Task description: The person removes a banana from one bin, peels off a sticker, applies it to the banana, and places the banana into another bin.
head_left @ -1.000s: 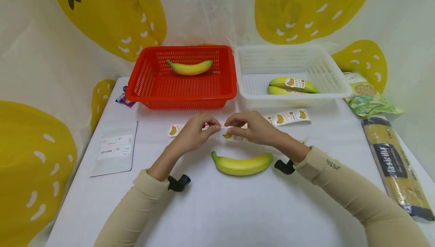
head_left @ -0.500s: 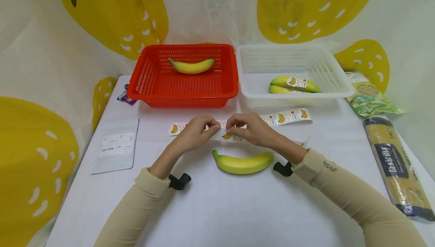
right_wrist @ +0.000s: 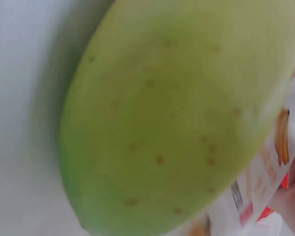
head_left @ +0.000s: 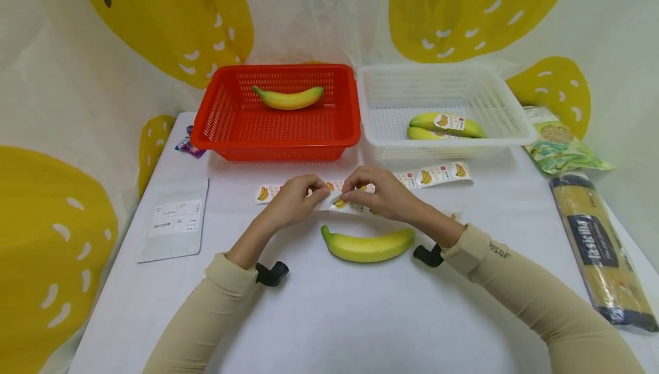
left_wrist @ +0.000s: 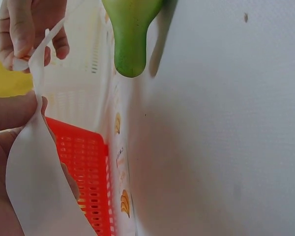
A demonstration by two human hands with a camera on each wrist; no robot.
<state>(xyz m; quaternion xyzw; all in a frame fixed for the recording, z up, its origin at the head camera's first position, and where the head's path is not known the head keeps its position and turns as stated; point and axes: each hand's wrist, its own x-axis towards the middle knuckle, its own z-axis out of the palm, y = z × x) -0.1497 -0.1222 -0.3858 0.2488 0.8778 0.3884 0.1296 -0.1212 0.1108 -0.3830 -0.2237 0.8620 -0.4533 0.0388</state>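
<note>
A strip of banana stickers [head_left: 429,175] lies across the white table in front of the two baskets. My left hand [head_left: 298,198] pinches the strip's white backing [left_wrist: 34,172], and my right hand [head_left: 378,192] pinches a banana sticker [head_left: 341,203] at the strip's middle. Just in front of both hands lies a yellow-green banana [head_left: 368,245] on the table; its tip [left_wrist: 131,46] shows in the left wrist view and its skin [right_wrist: 177,113] fills the right wrist view.
A red basket [head_left: 226,134] at the back holds one banana [head_left: 288,98]. Beside it a white basket [head_left: 494,116] holds two stickered bananas [head_left: 445,125]. A white pouch [head_left: 175,222] lies at the left; a pasta packet [head_left: 599,248] and a green bag [head_left: 558,148] lie at the right.
Both hands stay at the strip. The sticker in my right fingers has tilted and come a little further off the backing. The banana on the table has not moved.
</note>
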